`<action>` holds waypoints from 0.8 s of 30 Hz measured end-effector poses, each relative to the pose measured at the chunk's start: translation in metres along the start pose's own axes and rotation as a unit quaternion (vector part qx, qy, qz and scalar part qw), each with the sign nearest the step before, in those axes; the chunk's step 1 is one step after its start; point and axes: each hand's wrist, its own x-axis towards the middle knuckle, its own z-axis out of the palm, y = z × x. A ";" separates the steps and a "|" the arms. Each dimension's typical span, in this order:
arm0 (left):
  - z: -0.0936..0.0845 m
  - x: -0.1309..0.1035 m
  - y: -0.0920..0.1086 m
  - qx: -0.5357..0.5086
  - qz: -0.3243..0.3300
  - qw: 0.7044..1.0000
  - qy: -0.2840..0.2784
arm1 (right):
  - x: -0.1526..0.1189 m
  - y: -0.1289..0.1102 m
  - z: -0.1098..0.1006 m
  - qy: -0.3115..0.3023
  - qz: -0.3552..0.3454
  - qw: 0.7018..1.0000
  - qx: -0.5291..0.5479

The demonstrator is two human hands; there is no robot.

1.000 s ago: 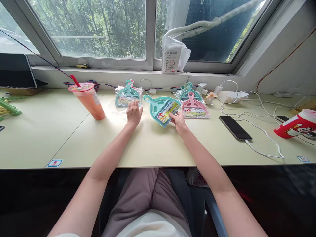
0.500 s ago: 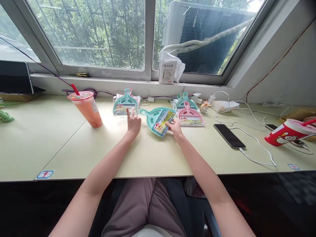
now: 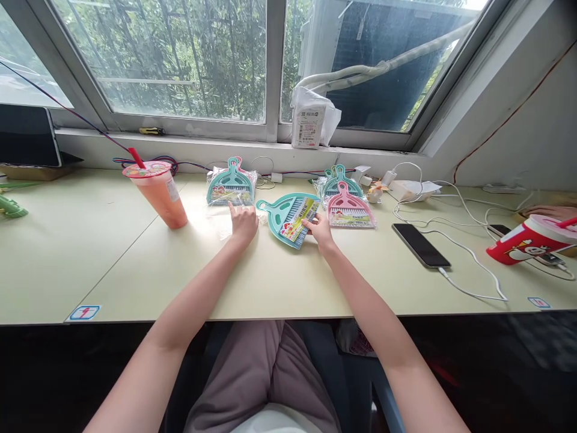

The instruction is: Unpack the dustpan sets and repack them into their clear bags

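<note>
My right hand point(image 3: 319, 231) pinches the lower right edge of a teal mini dustpan point(image 3: 271, 220), which has a blue-bristled brush and a yellow printed card on it. The dustpan's handle points left, toward my left hand point(image 3: 246, 224). That hand is palm down with its fingers stretched out, over what looks like a clear plastic bag point(image 3: 220, 227) on the table. Just beyond its fingertips lies a bagged teal dustpan set point(image 3: 232, 180), with a pink handle showing behind. To the right of my right hand, a bagged pink dustpan set point(image 3: 349, 207) lies before teal ones point(image 3: 339, 177).
An orange drink cup point(image 3: 160, 195) with a red straw stands at left on the table point(image 3: 135, 282). At right are a phone point(image 3: 421, 245) on a white cable, a tilted red cup point(image 3: 518, 242) and another person's hand point(image 3: 552, 213). A tablet point(image 3: 27, 137) stands far left.
My left hand has lowered from raised, pointing fingers to flat over the clear plastic, which now shows on the table. My right hand keeps hold of the dustpan in nearly the same place.
</note>
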 end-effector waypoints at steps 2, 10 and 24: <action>0.008 -0.001 0.000 -0.019 0.006 1.000 -0.001 | -0.001 -0.001 0.000 0.010 -0.015 1.000 0.004; 0.012 -0.004 0.011 -0.138 0.143 0.976 -0.088 | -0.001 -0.005 -0.003 0.036 -0.032 0.999 0.008; -0.001 -0.002 0.001 -0.011 -0.016 1.000 0.014 | 0.004 -0.002 -0.008 0.016 0.029 0.999 0.003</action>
